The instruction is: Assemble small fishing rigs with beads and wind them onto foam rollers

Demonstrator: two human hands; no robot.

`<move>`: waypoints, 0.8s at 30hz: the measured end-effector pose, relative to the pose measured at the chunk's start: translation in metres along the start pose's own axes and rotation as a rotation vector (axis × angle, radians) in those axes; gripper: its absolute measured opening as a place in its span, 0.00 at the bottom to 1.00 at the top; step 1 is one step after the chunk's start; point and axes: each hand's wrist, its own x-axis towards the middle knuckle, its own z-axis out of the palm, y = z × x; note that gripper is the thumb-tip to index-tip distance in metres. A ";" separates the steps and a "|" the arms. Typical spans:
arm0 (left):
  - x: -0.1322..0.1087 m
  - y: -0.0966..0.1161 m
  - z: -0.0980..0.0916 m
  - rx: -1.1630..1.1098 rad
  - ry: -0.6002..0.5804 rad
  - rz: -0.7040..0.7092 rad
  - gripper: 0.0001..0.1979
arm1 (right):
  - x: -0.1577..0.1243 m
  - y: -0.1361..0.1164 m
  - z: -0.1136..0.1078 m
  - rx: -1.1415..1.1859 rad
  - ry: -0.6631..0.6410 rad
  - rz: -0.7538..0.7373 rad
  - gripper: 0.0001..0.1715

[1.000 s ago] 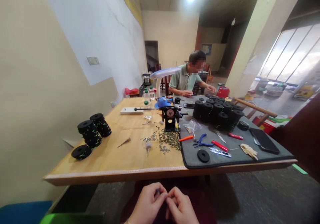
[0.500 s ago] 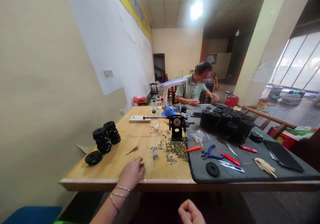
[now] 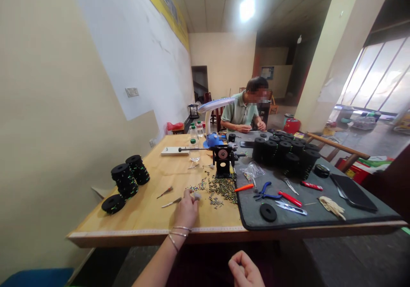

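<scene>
Crosswise, the brush (image 3: 173, 202) lies in the left hand's (image 3: 186, 211) fingers (image 3: 187, 195).

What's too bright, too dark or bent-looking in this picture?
In the head view, the ceiling light glares with a hazy halo, and the windows look washed out; same view, the pillar leans, probably lens distortion, and the right hand sits against darkness below the tabletop.

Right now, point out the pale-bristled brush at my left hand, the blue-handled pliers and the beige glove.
Pale-bristled brush (image 3: 196, 196): head view, on the bristles.
Blue-handled pliers (image 3: 272, 196): head view, on the lower handle.
Beige glove (image 3: 332, 206): head view, on the middle.
</scene>
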 end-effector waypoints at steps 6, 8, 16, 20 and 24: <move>-0.053 0.001 -0.002 -0.462 -0.273 -0.058 0.14 | -0.006 -0.014 0.008 0.081 0.034 -0.002 0.32; -0.083 0.002 0.001 -0.784 -0.511 -0.226 0.15 | -0.008 -0.018 0.012 0.100 0.036 -0.005 0.31; -0.139 -0.001 0.013 -1.202 -0.790 -0.691 0.17 | -0.012 -0.024 0.019 0.037 0.028 0.063 0.28; -0.135 0.000 0.012 -1.212 -0.819 -0.686 0.15 | -0.013 -0.026 0.019 -0.014 0.044 0.075 0.26; -0.136 -0.001 0.013 -1.192 -0.803 -0.656 0.16 | -0.015 -0.026 0.017 -0.040 0.059 0.078 0.26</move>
